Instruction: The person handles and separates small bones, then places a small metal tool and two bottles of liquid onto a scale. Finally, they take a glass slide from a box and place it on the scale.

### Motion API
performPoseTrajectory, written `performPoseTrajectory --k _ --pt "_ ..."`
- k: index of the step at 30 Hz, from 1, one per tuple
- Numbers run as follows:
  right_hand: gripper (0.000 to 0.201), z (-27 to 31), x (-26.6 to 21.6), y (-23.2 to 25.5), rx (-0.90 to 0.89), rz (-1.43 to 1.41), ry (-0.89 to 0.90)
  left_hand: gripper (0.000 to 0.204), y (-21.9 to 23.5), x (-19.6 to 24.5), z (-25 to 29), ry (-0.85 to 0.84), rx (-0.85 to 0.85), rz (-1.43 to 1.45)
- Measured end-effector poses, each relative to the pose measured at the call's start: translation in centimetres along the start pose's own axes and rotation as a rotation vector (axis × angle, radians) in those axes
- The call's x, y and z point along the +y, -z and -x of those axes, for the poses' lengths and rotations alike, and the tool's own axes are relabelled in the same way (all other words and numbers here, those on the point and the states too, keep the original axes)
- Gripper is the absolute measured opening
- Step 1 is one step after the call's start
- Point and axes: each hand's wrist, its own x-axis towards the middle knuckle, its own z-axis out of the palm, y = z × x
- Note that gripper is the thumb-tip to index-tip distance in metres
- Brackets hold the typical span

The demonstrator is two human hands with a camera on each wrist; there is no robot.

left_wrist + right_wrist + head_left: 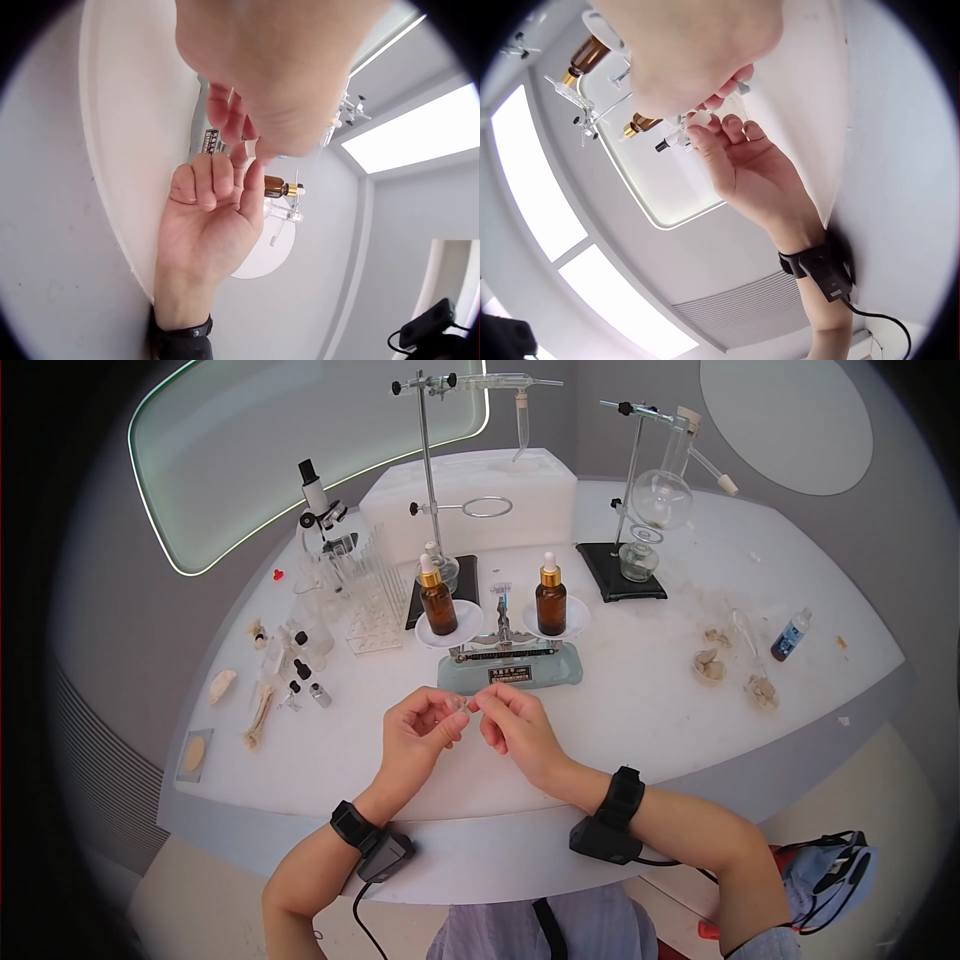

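The left hand (417,728) pinches a clear piece (700,118), perhaps to steady it; whether the right hand (525,734) grips, we cannot tell.

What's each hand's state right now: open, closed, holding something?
Left hand: closed, pinching a small translucent piece.
Right hand: fingers curled close by that piece; whether it grips it cannot be told.

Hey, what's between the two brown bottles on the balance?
In the head view, the balance's middle post stands between the bottles, flanked by both pans' inner rims.
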Motion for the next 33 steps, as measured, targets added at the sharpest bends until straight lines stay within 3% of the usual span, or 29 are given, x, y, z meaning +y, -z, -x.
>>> performPoseTrajectory --k 5,17,19,26,33 --pt "0.031 0.1 -0.1 -0.3 0.013 0.041 -0.017 0.013 -0.2 0.1 0.1 -0.005 0.014 0.083" --pt "0.029 -0.1 0.1 0.2 0.009 0.023 0.020 0.016 0.1 -0.5 -0.2 0.053 -0.024 -0.181" --pt "0.028 -0.1 0.2 0.0 0.024 0.030 0.010 0.017 0.1 -0.7 -0.3 -0.083 0.007 -0.225" --pt "0.033 0.0 0.2 0.0 -0.083 0.141 -0.008 0.021 0.6 -1.5 -0.5 -0.151 0.028 -0.132" --pt "0.037 0.1 0.4 -0.1 -0.072 0.145 -0.005 0.022 0.5 -1.3 -0.4 -0.144 -0.018 -0.052"
